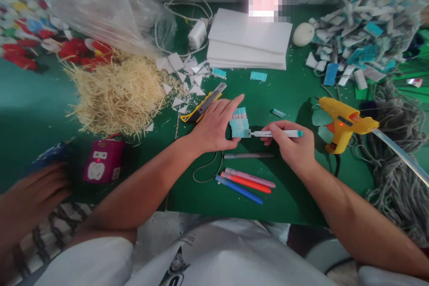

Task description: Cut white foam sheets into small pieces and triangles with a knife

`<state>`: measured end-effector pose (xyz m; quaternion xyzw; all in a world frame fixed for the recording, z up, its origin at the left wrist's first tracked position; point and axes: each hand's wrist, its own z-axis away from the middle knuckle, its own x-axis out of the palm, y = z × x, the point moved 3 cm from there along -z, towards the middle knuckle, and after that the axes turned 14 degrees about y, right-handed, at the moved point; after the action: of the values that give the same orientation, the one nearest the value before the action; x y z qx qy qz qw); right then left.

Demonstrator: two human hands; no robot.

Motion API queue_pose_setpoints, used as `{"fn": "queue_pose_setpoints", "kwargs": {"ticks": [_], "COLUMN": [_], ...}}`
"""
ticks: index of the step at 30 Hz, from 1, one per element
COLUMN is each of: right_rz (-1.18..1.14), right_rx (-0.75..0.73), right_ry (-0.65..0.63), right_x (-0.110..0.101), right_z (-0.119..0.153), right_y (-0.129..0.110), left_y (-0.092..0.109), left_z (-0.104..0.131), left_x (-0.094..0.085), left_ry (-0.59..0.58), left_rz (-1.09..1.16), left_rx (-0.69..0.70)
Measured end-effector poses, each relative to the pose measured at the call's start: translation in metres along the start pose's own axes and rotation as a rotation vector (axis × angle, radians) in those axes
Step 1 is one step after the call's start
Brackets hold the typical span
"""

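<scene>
My right hand (295, 145) grips a white marker with a teal end (288, 133). Its tip meets the right edge of a small teal-coloured white block (240, 128). My left hand (216, 125) steadies that block, thumb at its lower edge and index finger stretched out above; the other fingertips are partly hidden. Just behind the block sits a row of small teal-topped strips (240, 113). A yellow and black utility knife (208, 103) lies beside my left hand. Below the hands rest a grey pen (248, 156) and pink, orange and blue markers (241, 190).
Left are a straw heap (117, 94), white scraps (187, 76) and a purple power adapter (103, 161). White sheets (248, 44) lie behind. A yellow glue gun (345, 120), grey yarn (395, 156) and piled pieces (365, 35) stand right. Another person's hand (40, 192) is far left.
</scene>
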<state>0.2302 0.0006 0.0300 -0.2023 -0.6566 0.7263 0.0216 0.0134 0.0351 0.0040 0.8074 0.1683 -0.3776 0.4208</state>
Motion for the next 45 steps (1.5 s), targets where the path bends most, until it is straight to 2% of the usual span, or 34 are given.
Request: {"fn": "queue_pose_setpoints", "kwargs": {"ticks": [22, 26, 36, 45], "right_rz": [0.039, 0.056, 0.068, 0.050], "right_rx": [-0.012, 0.022, 0.028, 0.037], "right_ry": [0.008, 0.014, -0.026, 0.007], "right_x": [0.0000, -0.0007, -0.0009, -0.0004], "right_z": [-0.0011, -0.0018, -0.0008, -0.0007], "right_y": [-0.0003, -0.0015, -0.0005, -0.0009], "left_y": [0.0006, 0.0003, 0.0022, 0.0003], "left_z": [-0.0005, -0.0005, -0.0012, -0.0003], "left_x": [0.0002, 0.0000, -0.0013, -0.0002], "left_ry": [-0.027, -0.031, -0.043, -0.026], "left_rz": [-0.007, 0.005, 0.011, 0.006], "left_rx": [-0.027, -0.033, -0.054, -0.034]}}
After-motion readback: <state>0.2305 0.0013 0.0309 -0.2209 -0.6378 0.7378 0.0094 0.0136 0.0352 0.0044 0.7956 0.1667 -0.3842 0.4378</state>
